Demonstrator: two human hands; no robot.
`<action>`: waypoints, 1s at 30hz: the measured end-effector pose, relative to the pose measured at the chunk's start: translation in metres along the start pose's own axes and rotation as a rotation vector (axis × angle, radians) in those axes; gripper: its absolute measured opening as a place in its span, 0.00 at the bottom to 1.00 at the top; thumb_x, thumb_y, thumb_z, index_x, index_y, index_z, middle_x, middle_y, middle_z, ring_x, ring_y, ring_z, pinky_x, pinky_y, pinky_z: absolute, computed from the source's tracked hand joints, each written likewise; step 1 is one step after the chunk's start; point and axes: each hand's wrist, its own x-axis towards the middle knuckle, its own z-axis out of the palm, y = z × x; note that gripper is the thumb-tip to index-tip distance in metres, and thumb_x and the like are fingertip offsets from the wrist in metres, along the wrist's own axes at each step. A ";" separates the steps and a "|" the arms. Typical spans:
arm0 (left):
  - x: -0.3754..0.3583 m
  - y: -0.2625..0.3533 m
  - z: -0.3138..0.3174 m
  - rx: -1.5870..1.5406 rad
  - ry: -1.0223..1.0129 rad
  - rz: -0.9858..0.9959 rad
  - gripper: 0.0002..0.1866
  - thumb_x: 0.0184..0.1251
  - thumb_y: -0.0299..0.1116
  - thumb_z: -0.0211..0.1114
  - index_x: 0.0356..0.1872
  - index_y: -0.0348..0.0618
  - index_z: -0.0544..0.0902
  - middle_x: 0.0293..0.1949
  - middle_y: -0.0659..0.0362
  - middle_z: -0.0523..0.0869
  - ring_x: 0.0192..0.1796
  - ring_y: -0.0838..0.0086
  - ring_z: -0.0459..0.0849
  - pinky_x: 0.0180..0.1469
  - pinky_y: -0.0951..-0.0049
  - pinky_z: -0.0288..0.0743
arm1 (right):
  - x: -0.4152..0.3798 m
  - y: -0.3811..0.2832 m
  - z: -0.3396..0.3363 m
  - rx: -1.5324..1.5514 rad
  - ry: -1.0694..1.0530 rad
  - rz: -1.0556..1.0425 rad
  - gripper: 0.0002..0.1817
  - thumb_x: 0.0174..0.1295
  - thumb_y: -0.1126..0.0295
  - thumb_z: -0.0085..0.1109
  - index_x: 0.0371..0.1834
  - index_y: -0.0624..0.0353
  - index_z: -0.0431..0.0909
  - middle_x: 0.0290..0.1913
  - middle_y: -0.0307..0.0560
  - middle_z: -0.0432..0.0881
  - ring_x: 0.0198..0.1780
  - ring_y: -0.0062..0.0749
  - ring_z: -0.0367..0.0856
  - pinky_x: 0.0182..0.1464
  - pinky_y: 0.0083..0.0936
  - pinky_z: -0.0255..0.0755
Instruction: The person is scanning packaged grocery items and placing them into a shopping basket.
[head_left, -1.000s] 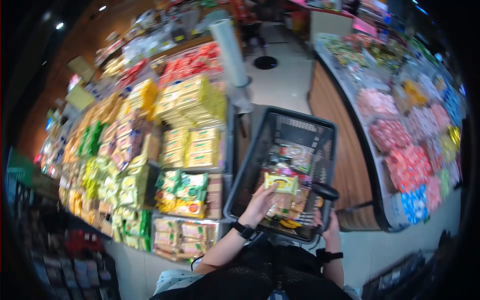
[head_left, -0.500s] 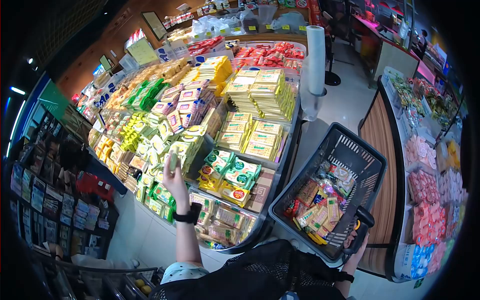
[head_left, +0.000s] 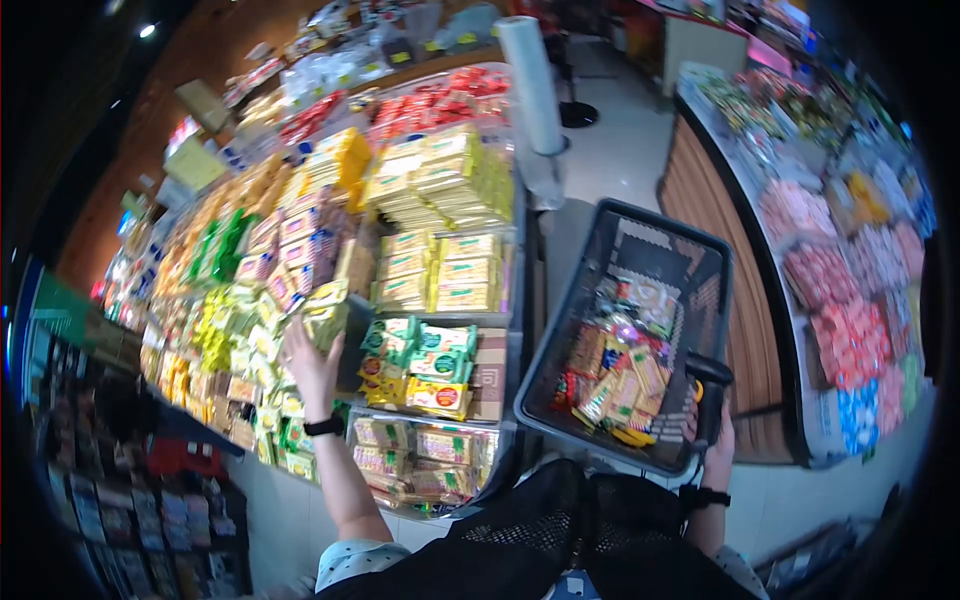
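My left hand (head_left: pixel 311 368) reaches over a heap of small light-green wrapped snack packets (head_left: pixel 268 345). Its fingers are spread, and I make out no packet in it, though motion smears the view. At the right, my right hand (head_left: pixel 722 440) is closed round the handle (head_left: pixel 709 402) of a dark grey shopping basket (head_left: pixel 560 428). Several wrapped snacks (head_left: pixel 622 385) lie in the basket, among them pale biscuit packs and some colourful packets. Close to my left hand are green and yellow packets (head_left: pixel 417 366) in a neighbouring compartment.
Stacked yellowish biscuit packs (head_left: pixel 440 180) fill compartments farther back on the display. A roll of clear plastic bags (head_left: pixel 533 90) stands at its far right corner. Across the aisle, a wood-sided counter (head_left: pixel 722 240) bears pink packets (head_left: pixel 850 335). Dark shelves (head_left: pixel 150 520) stand at the left.
My left hand held a small packet up over the display; now it is lower among the green packets with fingers spread. The view has turned, shifting display and basket leftward.
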 end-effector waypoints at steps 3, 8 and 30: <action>0.003 0.025 -0.001 0.090 0.243 0.083 0.33 0.49 0.43 0.64 0.55 0.42 0.63 0.54 0.52 0.68 0.60 0.58 0.61 0.60 0.52 0.49 | 0.004 0.000 -0.015 0.101 -0.058 0.043 0.28 0.63 0.52 0.36 0.58 0.63 0.57 0.48 0.60 0.71 0.43 0.47 0.76 0.43 0.46 0.73; -0.009 0.157 -0.048 -0.846 0.053 0.220 0.18 0.54 0.25 0.60 0.48 0.37 0.71 0.47 0.53 0.75 0.51 0.65 0.71 0.54 0.67 0.62 | 0.000 0.000 -0.001 0.027 -0.114 0.014 0.30 0.63 0.52 0.33 0.61 0.64 0.52 0.51 0.62 0.68 0.46 0.49 0.74 0.45 0.44 0.72; -0.201 0.424 0.147 0.053 -0.778 1.471 0.30 0.58 0.35 0.48 0.63 0.47 0.53 0.65 0.50 0.53 0.67 0.56 0.50 0.54 0.51 0.59 | -0.009 0.001 0.018 -0.043 -0.132 0.048 0.27 0.65 0.58 0.32 0.60 0.69 0.50 0.47 0.55 0.69 0.51 0.42 0.69 0.56 0.39 0.62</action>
